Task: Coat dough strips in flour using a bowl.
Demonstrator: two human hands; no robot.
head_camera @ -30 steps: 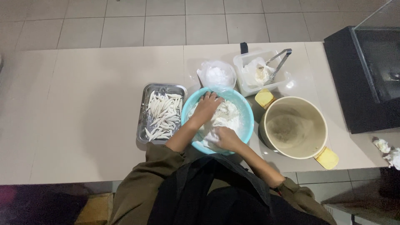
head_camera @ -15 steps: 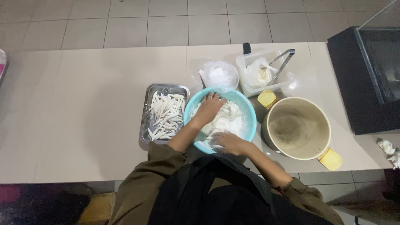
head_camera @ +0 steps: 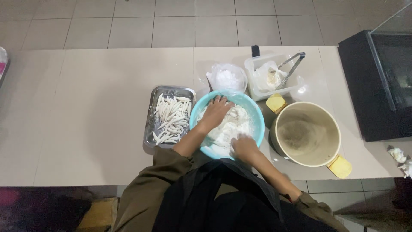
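Observation:
A turquoise bowl (head_camera: 255,115) of white flour sits on the beige counter in front of me. My left hand (head_camera: 216,112) lies palm-down in the flour on the bowl's far left side, fingers spread. My right hand (head_camera: 243,146) presses into the flour at the bowl's near edge, fingers curled into the powder. Whether either hand holds something under the flour is hidden. To the left of the bowl, a metal tray (head_camera: 151,120) carries several pale, flour-coated strips.
A clear bag of white powder (head_camera: 226,78) lies behind the bowl. A plastic tub with metal tongs (head_camera: 292,68) stands at the back right. A big cream pot (head_camera: 307,133) with yellow handles sits right of the bowl. A black cabinet (head_camera: 373,86) stands at far right.
My right hand has drawn back from the middle of the bowl to its near edge. My left hand has stayed at the far left of the flour.

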